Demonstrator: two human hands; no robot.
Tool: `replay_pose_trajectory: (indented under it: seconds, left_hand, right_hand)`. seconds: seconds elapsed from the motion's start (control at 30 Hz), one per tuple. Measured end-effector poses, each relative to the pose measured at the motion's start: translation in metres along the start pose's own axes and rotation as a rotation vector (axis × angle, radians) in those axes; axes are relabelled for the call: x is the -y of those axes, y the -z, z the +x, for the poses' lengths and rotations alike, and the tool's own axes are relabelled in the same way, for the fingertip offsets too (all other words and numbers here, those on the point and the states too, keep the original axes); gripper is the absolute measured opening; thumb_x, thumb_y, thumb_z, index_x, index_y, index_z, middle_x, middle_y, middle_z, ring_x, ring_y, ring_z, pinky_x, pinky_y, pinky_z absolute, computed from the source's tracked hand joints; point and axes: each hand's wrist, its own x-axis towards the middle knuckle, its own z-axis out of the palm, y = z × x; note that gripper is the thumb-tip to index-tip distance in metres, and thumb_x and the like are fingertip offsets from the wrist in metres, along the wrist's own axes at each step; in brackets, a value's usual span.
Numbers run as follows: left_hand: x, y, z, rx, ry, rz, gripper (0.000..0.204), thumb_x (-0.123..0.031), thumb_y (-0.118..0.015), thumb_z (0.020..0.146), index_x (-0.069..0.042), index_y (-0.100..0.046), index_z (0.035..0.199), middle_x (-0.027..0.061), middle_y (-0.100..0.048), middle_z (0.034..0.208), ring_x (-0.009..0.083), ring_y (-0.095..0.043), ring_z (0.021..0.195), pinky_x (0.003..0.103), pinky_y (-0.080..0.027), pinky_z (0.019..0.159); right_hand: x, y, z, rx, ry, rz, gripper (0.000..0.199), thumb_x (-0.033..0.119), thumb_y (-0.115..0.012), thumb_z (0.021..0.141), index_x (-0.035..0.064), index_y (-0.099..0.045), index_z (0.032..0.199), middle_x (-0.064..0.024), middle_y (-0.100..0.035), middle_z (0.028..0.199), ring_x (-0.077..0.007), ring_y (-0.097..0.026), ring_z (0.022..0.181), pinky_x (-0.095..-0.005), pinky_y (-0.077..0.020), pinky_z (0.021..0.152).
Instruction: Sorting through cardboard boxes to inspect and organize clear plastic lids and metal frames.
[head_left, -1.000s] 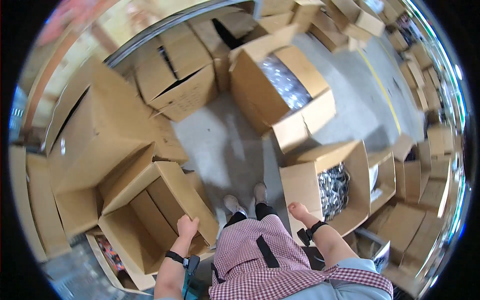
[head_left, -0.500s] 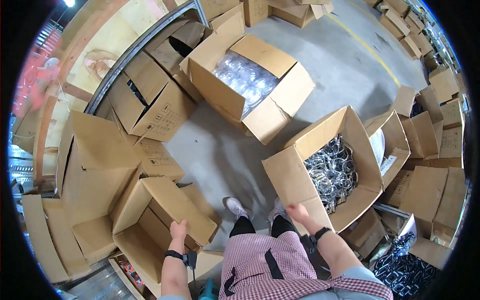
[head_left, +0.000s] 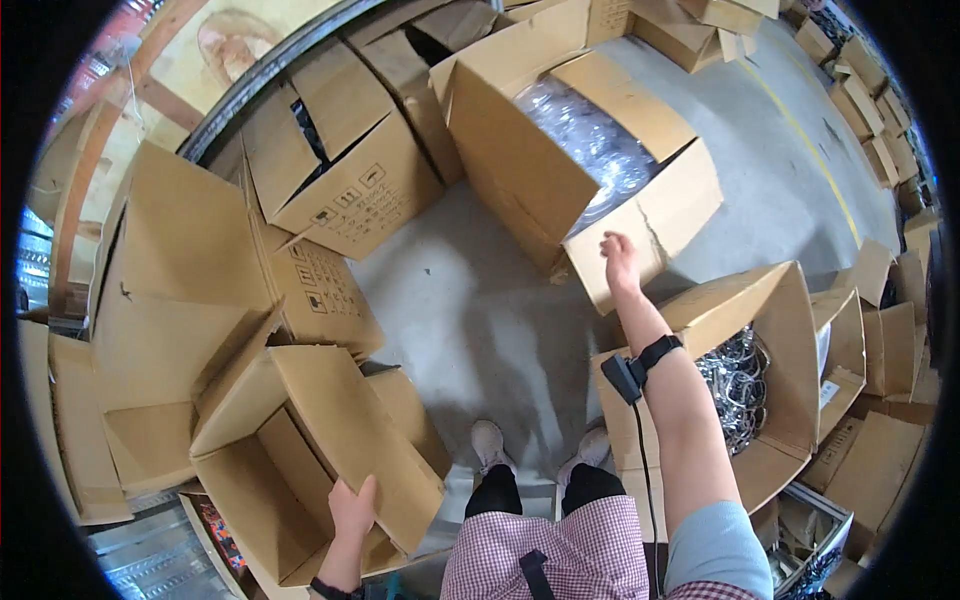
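Observation:
My left hand grips the edge of a flap on an empty-looking brown cardboard box at the lower left. Its fingers reach over the flap's edge, and the thumb points up. My right arm stretches far forward. At its end my right hand hovers over the near flap of a bigger cardboard box, fingers apart and holding nothing. Whether it touches that flap I cannot tell. Inside the bigger box lie many clear plastic-wrapped round pieces.
At the right, a cardboard box holds a heap of shiny metal pieces, partly behind my right forearm. Closed cartons stand at the left beside a tall open box. Grey floor lies between the boxes.
My right hand has left the flap of the metal-filled box and swung forward to the box of clear pieces. The left hand stays on its flap. The view has shifted.

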Motion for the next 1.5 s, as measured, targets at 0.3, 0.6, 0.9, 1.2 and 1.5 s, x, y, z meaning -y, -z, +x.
replay_pose_trajectory:
  seconds: [0.3,0.6,0.9,1.2,1.5]
  left_hand:
    - [-0.001,0.001,-0.003,0.047,0.069,-0.183,0.032,-0.015,-0.063,0.084,0.007,-0.063,0.107,0.0186,-0.071,0.099,0.0298,-0.069,0.093,0.038,-0.052,0.081]
    - [-0.016,-0.025,0.015,0.124,-0.013,-0.206,0.039,-0.021,-0.065,0.09,0.005,-0.061,0.118,0.0143,-0.069,0.106,0.0219,-0.065,0.096,0.035,-0.052,0.082]
    - [-0.022,-0.006,-0.002,0.064,0.057,-0.302,0.041,-0.021,-0.067,0.089,0.006,-0.06,0.119,0.0146,-0.067,0.109,0.0241,-0.064,0.099,0.035,-0.051,0.085]
    - [-0.018,0.003,0.002,0.129,0.052,-0.312,0.04,-0.019,-0.066,0.09,0.006,-0.06,0.119,0.0144,-0.067,0.108,0.024,-0.064,0.097,0.035,-0.051,0.082]
    - [-0.003,0.01,0.009,0.136,-0.046,-0.198,0.04,-0.02,-0.067,0.089,0.006,-0.059,0.119,0.0156,-0.067,0.108,0.0253,-0.064,0.097,0.036,-0.05,0.084]
  right_hand:
    - [-0.065,-0.107,0.086,0.171,-0.127,0.04,0.038,0.035,-0.058,0.094,-0.0003,-0.066,0.108,-0.0117,-0.068,0.098,-0.0218,-0.063,0.087,-0.0323,-0.0473,0.075]
    - [-0.153,-0.022,0.177,0.501,0.434,-0.642,0.058,0.042,-0.049,0.094,-0.0052,-0.057,0.126,-0.029,-0.062,0.119,-0.0385,-0.057,0.119,-0.0418,-0.0457,0.097]
    - [-0.011,-0.046,0.036,0.796,0.16,-0.409,0.095,0.072,-0.045,0.089,-0.0025,-0.035,0.146,-0.0208,-0.045,0.144,-0.0287,-0.032,0.142,-0.0399,-0.0144,0.12]
    - [-0.045,-0.099,0.029,0.334,0.356,-1.256,0.036,0.044,-0.066,0.083,0.0117,-0.074,0.094,-0.0098,-0.071,0.1,-0.0223,-0.062,0.104,-0.0371,-0.0375,0.097]
    - [-0.048,-0.087,-0.006,0.298,0.516,-1.24,0.035,0.039,-0.064,0.087,0.0057,-0.072,0.081,-0.0134,-0.068,0.088,-0.0267,-0.061,0.098,-0.0387,-0.0413,0.092]
